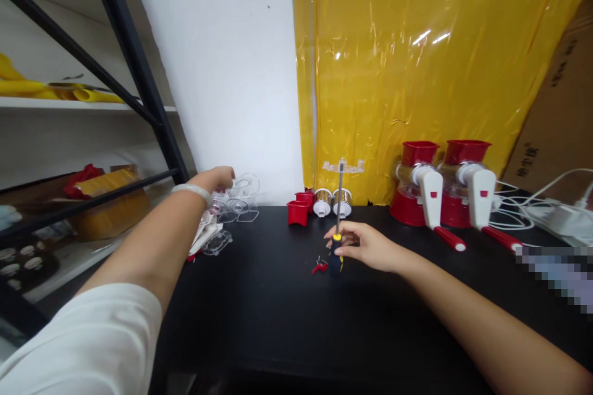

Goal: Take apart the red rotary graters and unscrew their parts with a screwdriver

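Observation:
My right hand (364,247) is closed around the dark, yellow-banded handle of a screwdriver (340,203), whose metal shaft points up. Just left of that handle, small red pieces (319,268) and a few screws lie on the black table (259,315). Far to the left, my left hand (221,178) reaches to the clear plastic housings (243,196) at the back. Its fingers look curled; the tips are hidden, so what they grip does not show. White parts (204,231) and a flat clear piece (217,243) lie below this hand.
Two red hoppers (297,213) and two drum-shaped graters (322,202) stand at the back middle. A clear bracket (343,166) is behind the screwdriver. Two red-and-white crank graters (419,182) stand right, near a power strip (567,219) with white cables. A black-framed shelf (125,37) borders the left.

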